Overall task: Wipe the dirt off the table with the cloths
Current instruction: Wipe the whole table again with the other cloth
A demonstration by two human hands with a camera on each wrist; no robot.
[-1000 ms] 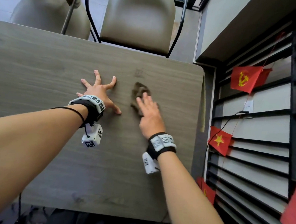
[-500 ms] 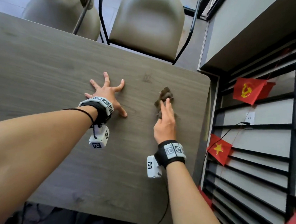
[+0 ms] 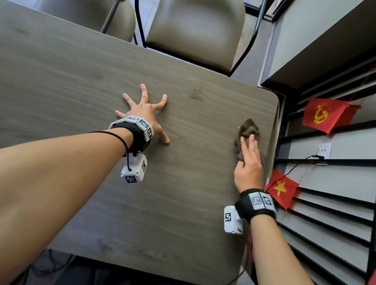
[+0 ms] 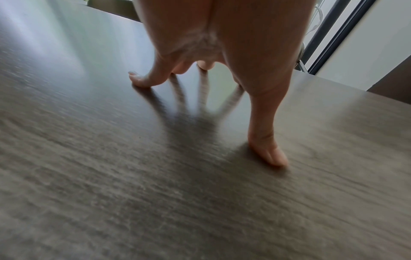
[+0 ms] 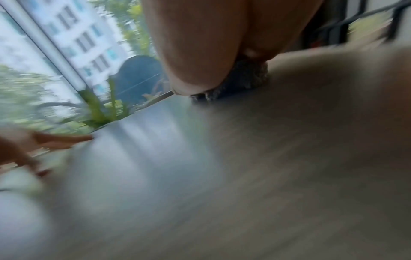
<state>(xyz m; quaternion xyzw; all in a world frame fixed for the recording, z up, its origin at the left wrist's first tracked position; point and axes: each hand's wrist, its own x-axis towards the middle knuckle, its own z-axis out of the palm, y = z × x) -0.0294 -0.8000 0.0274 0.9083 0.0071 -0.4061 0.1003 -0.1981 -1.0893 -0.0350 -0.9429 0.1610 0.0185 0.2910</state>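
Gray table holds one brown cloth near its right edge, under the right hand's straight fingers; left hand presses down, fingers spread.

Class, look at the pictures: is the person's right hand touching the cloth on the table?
Touching. In the head view the right hand lies with straight fingers on the cloth, pressing it onto the table.

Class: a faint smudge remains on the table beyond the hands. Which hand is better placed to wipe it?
Right hand: it presses the cloth; the left hand rests bare, splayed on the table.
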